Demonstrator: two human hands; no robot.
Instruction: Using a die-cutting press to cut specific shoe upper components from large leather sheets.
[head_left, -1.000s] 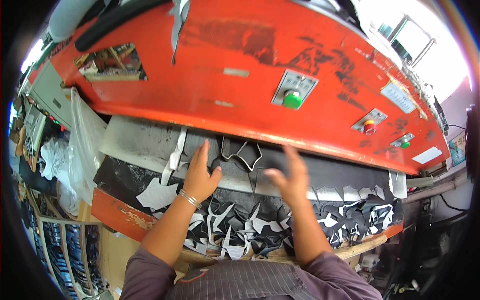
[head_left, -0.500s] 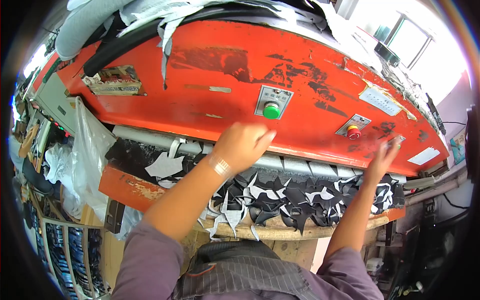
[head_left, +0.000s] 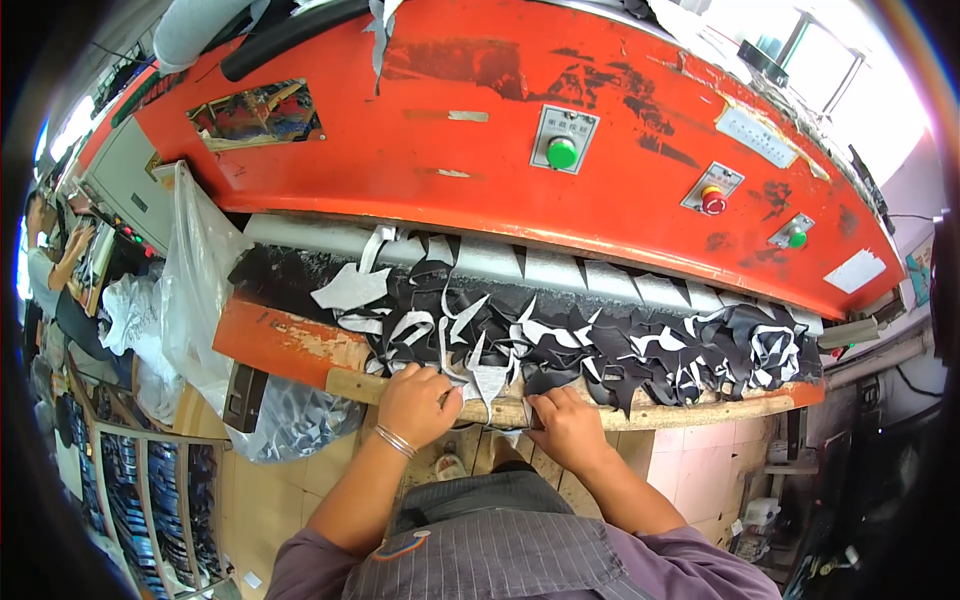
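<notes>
My left hand (head_left: 418, 403) is closed over the front edge of a pale wooden board (head_left: 690, 412), its fingers curled on the top. To the right of it, my right hand (head_left: 568, 425) is curled on the same board, with the thumb low against the front. Just beyond both hands lies a heap of torn black and white material scraps (head_left: 640, 350), several hanging over the board's edge. One white pointed scrap (head_left: 488, 378) sits between my hands. A larger white scrap (head_left: 352, 288) lies farther left on the black bed.
A red machine body (head_left: 420, 150) rises behind the bed, with a green button (head_left: 561, 153), a red knob (head_left: 713, 201) and a smaller green button (head_left: 797, 239). Clear plastic bags (head_left: 300, 415) hang at left, above a rack (head_left: 130, 490). Another person (head_left: 55, 275) stands far left.
Both hands have come down from in front of the red machine to the wooden board. The right hand has moved left from near the small green button. The view has shifted slightly.
</notes>
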